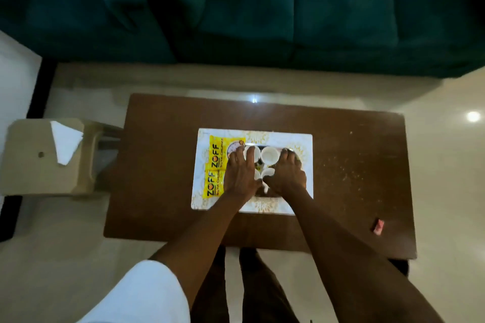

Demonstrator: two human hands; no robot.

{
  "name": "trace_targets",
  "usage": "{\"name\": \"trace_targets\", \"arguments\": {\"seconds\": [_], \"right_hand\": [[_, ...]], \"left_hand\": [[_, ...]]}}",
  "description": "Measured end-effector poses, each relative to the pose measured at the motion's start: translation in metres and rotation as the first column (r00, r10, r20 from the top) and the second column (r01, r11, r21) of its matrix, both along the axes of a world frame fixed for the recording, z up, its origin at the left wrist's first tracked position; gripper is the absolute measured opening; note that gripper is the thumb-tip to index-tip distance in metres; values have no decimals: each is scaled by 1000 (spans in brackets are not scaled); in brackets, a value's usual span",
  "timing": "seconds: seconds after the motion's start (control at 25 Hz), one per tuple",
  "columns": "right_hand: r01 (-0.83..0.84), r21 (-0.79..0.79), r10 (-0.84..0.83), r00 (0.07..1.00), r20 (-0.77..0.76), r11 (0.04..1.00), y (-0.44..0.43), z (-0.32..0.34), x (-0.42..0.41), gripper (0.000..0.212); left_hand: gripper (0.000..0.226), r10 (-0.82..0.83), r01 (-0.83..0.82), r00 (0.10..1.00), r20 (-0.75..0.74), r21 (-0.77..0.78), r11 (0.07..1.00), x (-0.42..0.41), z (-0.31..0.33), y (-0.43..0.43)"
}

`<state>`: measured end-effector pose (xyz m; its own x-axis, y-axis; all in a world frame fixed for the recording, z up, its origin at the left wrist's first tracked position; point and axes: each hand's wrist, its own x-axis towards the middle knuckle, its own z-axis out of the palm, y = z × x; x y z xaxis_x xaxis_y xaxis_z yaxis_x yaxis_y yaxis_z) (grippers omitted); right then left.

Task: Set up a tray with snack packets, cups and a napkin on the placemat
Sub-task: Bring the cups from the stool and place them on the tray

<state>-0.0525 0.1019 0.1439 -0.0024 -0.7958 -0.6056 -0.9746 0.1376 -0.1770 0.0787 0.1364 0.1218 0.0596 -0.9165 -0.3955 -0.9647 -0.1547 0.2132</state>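
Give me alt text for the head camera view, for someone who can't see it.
Both hands, left hand and right hand, rest over white cups on a placemat on a brown table, yellow snack packets alongside. A white napkin lies on a stool.

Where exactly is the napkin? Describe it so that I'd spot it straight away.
Start at the brown wooden table in front of the green sofa. Just off its left end stands a beige plastic stool, and the napkin lies on its seat. It is the only plain white folded sheet there, away from the yellow snack packets and white cups on the placemat.
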Motion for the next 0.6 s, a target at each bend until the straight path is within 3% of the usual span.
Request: {"name": "trace_targets", "arguments": {"seconds": [0.12, 0.24, 0.4, 0.6], "right_hand": [[-138, -174, 139, 990, -7, 975, -45, 80, 16, 100], [-166, -396, 189, 982, 20, 903, -105, 195, 56, 100], [-198, -671, 282, 959, 17, 715, -166, 356, 115, 96], [-207, -860, 438, 899, 22, 467, -174, 528, 213, 90]], "left_hand": [[87, -11, 14, 999, 31, -112, 994, 22, 81, -45], [92, 41, -25, 998, 56, -262, 965, 57, 202, -103], [94, 153, -56, 978, 142, -526, 849, 138, 371, -146], [95, 352, -111, 920, 176, -741, 662, 273, 543, -112]]}}
